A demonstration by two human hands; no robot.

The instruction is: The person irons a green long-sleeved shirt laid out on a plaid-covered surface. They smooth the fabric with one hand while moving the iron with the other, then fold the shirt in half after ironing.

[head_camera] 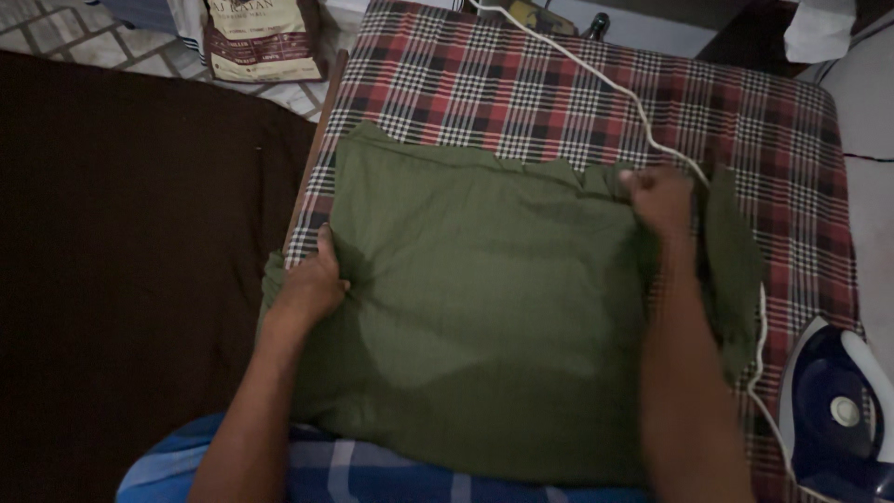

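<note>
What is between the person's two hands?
Only the green cloth lies between the left hand and the right hand. It is spread flat over the checked board cover, as the head view shows.
</note>
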